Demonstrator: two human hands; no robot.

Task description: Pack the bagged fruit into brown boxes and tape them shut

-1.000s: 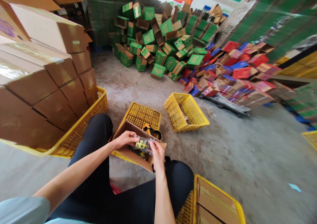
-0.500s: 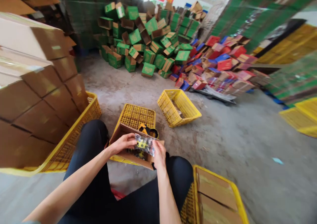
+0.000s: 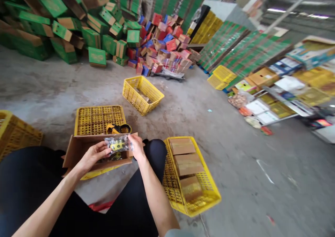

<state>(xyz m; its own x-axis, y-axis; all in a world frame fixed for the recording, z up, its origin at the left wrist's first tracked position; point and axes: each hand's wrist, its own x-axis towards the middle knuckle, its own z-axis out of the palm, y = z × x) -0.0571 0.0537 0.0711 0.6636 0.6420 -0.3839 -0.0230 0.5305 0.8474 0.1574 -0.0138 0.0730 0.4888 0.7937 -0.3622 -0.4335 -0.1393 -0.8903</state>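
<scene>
Between my two hands is a clear plastic packet (image 3: 117, 145) with a yellow-green, dark-spotted item inside; its exact kind I cannot make out. My left hand (image 3: 95, 155) grips the packet's left end, and my right hand (image 3: 136, 146) pinches its right end. Directly below lies an open cardboard box (image 3: 75, 151) with similar packets in it, partly hidden by my hands. The box rests on an upturned yellow crate (image 3: 99, 116). A yellow-and-black tape dispenser (image 3: 117, 128) lies on that crate, just beyond the box's far wall.
At my right knee stands a yellow crate (image 3: 206, 191) with several closed cardboard boxes (image 3: 188, 160). Another yellow crate (image 3: 142, 99) sits farther ahead on the floor. Piles of green boxes (image 3: 96, 56) and red-blue boxes (image 3: 170, 45) lie beyond. A yellow crate's corner (image 3: 21, 132) shows at left.
My view has swung to the right, bringing the crate of boxes at my right knee more fully into sight. Both hands still hold the packet over the open box.
</scene>
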